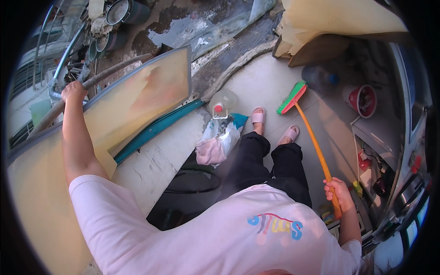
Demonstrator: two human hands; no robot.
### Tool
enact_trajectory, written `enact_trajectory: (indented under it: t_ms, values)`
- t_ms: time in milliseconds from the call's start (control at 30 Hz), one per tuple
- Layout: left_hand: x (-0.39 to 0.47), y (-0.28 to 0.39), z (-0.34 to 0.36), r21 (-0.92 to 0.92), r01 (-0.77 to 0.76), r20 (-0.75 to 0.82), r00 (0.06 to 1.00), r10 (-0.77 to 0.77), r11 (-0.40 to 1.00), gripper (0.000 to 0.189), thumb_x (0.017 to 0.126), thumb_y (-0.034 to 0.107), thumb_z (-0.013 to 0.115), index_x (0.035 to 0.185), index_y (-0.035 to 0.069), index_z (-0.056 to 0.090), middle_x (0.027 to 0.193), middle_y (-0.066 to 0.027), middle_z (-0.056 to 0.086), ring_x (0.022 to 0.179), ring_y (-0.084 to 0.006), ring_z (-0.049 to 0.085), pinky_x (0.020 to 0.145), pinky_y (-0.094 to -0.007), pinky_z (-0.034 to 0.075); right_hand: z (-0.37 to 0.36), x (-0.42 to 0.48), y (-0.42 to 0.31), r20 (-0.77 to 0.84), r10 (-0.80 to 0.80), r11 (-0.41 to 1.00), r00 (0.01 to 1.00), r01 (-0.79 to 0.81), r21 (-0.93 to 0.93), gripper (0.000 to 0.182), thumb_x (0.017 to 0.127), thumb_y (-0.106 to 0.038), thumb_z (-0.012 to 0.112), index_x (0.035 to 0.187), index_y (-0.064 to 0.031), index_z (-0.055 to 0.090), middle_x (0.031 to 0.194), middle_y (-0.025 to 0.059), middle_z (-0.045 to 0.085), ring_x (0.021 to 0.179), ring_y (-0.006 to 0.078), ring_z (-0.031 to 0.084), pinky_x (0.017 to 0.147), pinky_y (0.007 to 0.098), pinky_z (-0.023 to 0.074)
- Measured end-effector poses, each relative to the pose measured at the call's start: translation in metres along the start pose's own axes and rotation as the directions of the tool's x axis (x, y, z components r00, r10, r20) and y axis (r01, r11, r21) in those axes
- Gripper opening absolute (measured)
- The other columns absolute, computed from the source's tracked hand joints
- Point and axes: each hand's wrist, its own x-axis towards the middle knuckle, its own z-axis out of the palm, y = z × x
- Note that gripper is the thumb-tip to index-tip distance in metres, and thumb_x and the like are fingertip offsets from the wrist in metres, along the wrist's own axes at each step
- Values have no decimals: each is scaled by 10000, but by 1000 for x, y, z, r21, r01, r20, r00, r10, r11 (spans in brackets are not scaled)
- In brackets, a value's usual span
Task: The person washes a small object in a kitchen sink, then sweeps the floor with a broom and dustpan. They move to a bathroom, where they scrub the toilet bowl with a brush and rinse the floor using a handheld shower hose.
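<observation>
On the left, my left hand closes around a long wooden pole, which lies along the top edge of a yellowish panel. My right hand, at the lower right, grips the orange handle of a broom near its end. The broom's red head with green bristles rests on the floor, right of my feet in pink slippers. Left of my feet stand a clear plastic jug with a red cap and a white bag with a pink cloth.
A red and white bucket and a large bluish bottle stand at the right. A torn yellowish board juts in at the top. Dark pots and clutter lie beyond the panel. A low ledge with a teal strip borders the left side.
</observation>
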Motion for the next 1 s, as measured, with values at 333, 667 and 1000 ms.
enact_trajectory:
  t_ms: [333,667,1000]
  values:
    - [-48,17,-165,116,-82,-295,949,114,990,298,724,171,639,1016,122,599,1055,-50,605,1009,-222,566,799,-390,455,-51,-20,4,68,-60,992,996,67,-108,140,762,-89,485,887,-25,483,587,41,449,407,98,382,358,231,309]
    - [-170,87,-233,180,-189,-551,793,258,965,294,633,197,699,917,187,621,917,-34,637,909,-209,603,742,-384,452,-152,-8,-12,229,-42,960,972,103,-260,125,762,-79,482,875,-38,448,591,25,433,407,90,380,355,231,314]
    - [-363,131,-325,233,-187,-238,940,243,954,380,675,197,685,1038,107,616,989,-64,622,893,-192,590,711,-354,448,-244,18,-41,283,-121,821,951,256,-510,81,778,-89,437,848,-51,423,586,11,431,405,91,394,365,240,348]
